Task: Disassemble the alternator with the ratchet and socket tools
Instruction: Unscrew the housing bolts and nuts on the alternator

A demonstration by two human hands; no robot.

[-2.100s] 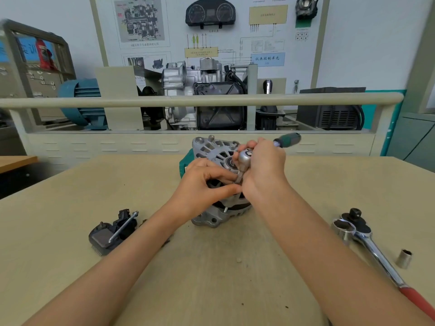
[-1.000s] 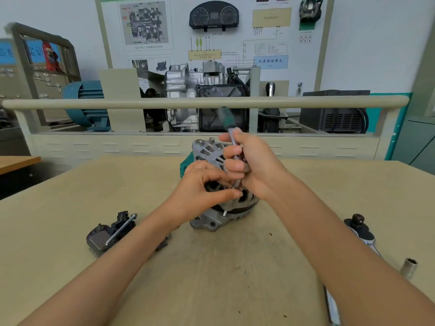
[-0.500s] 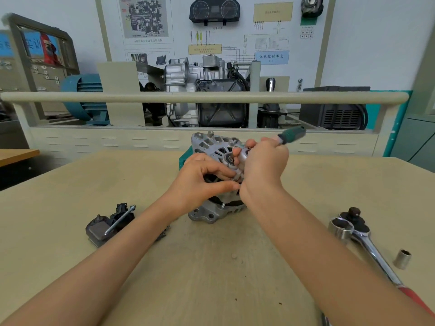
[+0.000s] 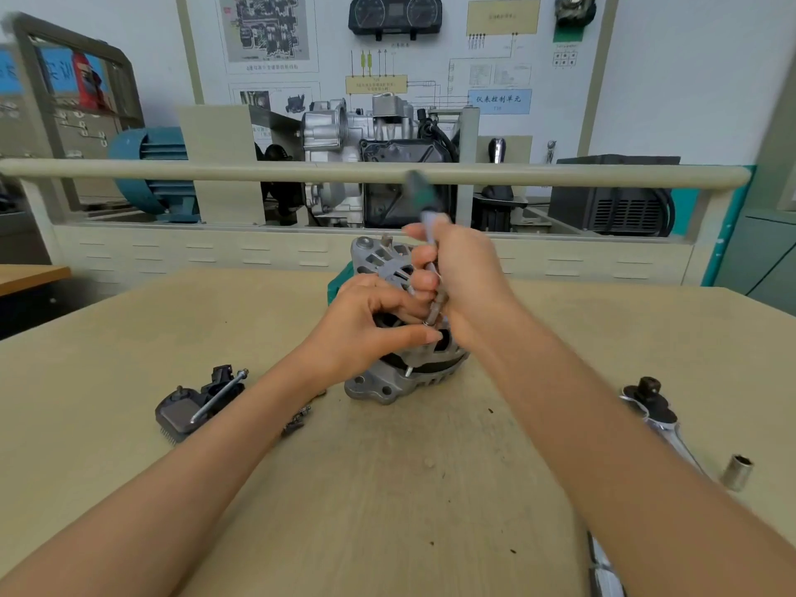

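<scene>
The silver alternator (image 4: pixel 387 381) sits tilted on the wooden table (image 4: pixel 387 489) in the middle of the view. My right hand (image 4: pixel 465 277) grips a small ratchet (image 4: pixel 424 209) with a dark green handle that points up and away, blurred by motion; its head meets the alternator's front face. My left hand (image 4: pixel 366 325) holds the alternator housing, with its thumb and forefinger pinching at the ratchet's socket end. The socket itself is mostly hidden by my fingers.
A black removed part with a long bolt (image 4: pixel 198 402) lies at the left, small fasteners (image 4: pixel 297 420) beside my left forearm. A large ratchet (image 4: pixel 659 420) and a loose socket (image 4: pixel 737 471) lie at the right. A green box (image 4: pixel 334 290) stands behind the alternator; a rail (image 4: pixel 172 172) runs beyond.
The ratchet handle has swung back from pointing right to pointing up and away, as it also did a second ago. My left hand stays on the alternator.
</scene>
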